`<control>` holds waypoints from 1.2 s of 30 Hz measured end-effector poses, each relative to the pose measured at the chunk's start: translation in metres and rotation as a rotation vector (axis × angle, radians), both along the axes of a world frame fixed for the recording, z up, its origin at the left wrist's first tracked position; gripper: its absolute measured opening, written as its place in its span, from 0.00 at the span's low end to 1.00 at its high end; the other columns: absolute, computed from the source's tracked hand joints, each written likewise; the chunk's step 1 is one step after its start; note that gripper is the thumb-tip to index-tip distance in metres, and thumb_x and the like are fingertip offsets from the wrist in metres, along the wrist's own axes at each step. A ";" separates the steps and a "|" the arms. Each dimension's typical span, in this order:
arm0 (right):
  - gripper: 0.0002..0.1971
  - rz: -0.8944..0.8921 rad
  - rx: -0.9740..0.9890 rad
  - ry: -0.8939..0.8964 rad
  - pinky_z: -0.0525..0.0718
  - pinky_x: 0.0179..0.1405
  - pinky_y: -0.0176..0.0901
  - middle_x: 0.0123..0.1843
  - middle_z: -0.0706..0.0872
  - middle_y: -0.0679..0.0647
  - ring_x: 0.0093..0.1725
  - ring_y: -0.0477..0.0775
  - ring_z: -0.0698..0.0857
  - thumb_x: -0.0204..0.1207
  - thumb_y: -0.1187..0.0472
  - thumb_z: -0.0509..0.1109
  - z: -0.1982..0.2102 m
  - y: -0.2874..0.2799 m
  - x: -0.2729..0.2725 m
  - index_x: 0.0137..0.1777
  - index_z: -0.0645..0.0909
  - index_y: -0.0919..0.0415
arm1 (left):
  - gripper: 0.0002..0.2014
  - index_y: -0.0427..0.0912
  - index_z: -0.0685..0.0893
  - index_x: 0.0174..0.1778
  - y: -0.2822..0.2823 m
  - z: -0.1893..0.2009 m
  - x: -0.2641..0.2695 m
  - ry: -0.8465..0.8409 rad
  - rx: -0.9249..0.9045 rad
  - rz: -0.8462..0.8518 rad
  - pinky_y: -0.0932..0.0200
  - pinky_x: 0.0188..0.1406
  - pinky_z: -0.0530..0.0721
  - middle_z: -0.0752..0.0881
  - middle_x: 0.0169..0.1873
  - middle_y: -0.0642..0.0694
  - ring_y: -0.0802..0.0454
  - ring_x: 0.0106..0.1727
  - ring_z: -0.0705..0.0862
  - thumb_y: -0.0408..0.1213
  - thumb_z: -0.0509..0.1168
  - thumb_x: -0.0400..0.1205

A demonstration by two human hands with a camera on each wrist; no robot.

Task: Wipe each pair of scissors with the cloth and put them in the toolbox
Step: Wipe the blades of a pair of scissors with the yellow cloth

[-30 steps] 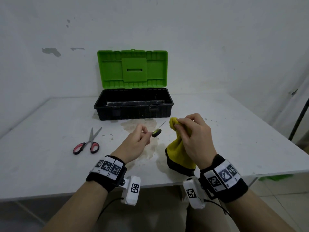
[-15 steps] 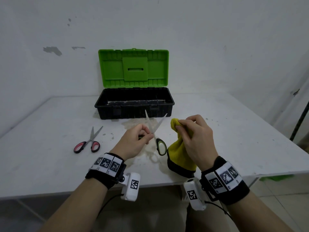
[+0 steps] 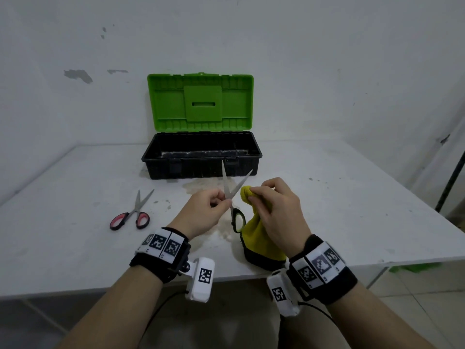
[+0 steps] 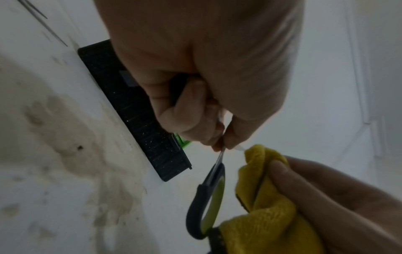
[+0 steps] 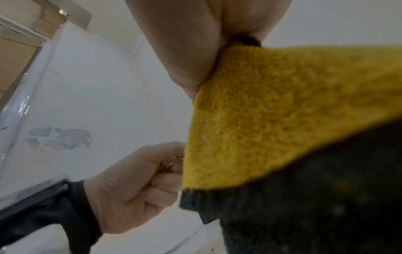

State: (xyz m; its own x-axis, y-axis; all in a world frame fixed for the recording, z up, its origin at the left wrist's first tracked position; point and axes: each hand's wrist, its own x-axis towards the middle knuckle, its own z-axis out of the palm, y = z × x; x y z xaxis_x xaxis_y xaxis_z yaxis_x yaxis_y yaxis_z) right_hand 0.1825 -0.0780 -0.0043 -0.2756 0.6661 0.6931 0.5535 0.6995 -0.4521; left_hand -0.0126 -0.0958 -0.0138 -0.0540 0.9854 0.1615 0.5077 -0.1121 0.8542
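My left hand (image 3: 212, 204) pinches the green-handled scissors (image 3: 232, 197) near the pivot, blades spread and pointing up, one black and green handle loop (image 4: 205, 204) hanging below. My right hand (image 3: 275, 210) grips the yellow cloth (image 3: 256, 238), its bunched top just right of the blades and its dark-edged lower part on the table. In the right wrist view the cloth (image 5: 282, 111) fills the frame beside my left hand (image 5: 135, 185). The red-handled scissors (image 3: 133, 212) lie flat on the table to the left. The black toolbox (image 3: 201, 154) stands open behind, green lid (image 3: 201, 102) upright.
The white table (image 3: 352, 210) has a brownish stain (image 3: 201, 187) in front of the toolbox. Its front edge runs just under my wrists. A white wall stands behind, and a dark pole (image 3: 450, 187) rises at the far right.
My left hand turned the green-handled scissors from lying nearly level to upright with blades spread, and both hands rose slightly. The cloth stays in my right hand.
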 end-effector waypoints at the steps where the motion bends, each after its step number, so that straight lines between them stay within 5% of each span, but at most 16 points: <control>1: 0.08 0.002 -0.023 0.001 0.76 0.42 0.25 0.49 0.79 0.48 0.42 0.42 0.77 0.79 0.59 0.72 -0.003 0.000 -0.001 0.54 0.88 0.58 | 0.10 0.46 0.82 0.39 -0.001 0.000 0.002 -0.010 -0.003 -0.013 0.60 0.21 0.72 0.77 0.19 0.56 0.54 0.22 0.72 0.42 0.67 0.86; 12: 0.06 -0.052 -0.088 0.060 0.70 0.46 0.17 0.46 0.80 0.47 0.43 0.37 0.78 0.76 0.59 0.74 0.000 -0.005 0.015 0.51 0.89 0.57 | 0.08 0.32 0.84 0.46 -0.005 0.002 0.000 -0.240 -0.258 -0.082 0.62 0.16 0.58 0.80 0.19 0.53 0.57 0.17 0.63 0.34 0.67 0.86; 16: 0.06 -0.123 -0.088 0.081 0.69 0.48 0.16 0.45 0.80 0.47 0.42 0.39 0.77 0.76 0.59 0.75 0.013 -0.001 0.030 0.50 0.89 0.57 | 0.09 0.29 0.83 0.49 -0.001 0.001 -0.004 -0.251 -0.304 -0.036 0.64 0.17 0.58 0.83 0.32 0.37 0.56 0.18 0.62 0.34 0.67 0.86; 21: 0.07 -0.087 -0.098 0.020 0.70 0.47 0.17 0.46 0.80 0.48 0.43 0.44 0.78 0.77 0.59 0.74 -0.001 -0.005 0.024 0.51 0.89 0.58 | 0.09 0.35 0.80 0.43 -0.003 0.003 0.001 -0.225 -0.331 -0.088 0.65 0.15 0.58 0.73 0.15 0.56 0.59 0.17 0.62 0.33 0.64 0.88; 30: 0.08 0.051 -0.077 -0.069 0.81 0.41 0.39 0.47 0.79 0.51 0.40 0.48 0.80 0.79 0.57 0.71 -0.022 -0.014 -0.007 0.52 0.88 0.60 | 0.05 0.34 0.78 0.48 -0.007 0.004 0.010 -0.204 -0.316 -0.193 0.65 0.16 0.59 0.79 0.16 0.56 0.57 0.18 0.65 0.31 0.62 0.89; 36: 0.08 0.012 -0.107 -0.092 0.82 0.42 0.41 0.48 0.79 0.50 0.40 0.48 0.80 0.80 0.57 0.70 -0.024 -0.009 -0.006 0.52 0.88 0.59 | 0.07 0.38 0.83 0.44 -0.008 0.004 0.006 -0.078 -0.202 -0.223 0.67 0.18 0.69 0.88 0.31 0.47 0.56 0.22 0.72 0.36 0.69 0.86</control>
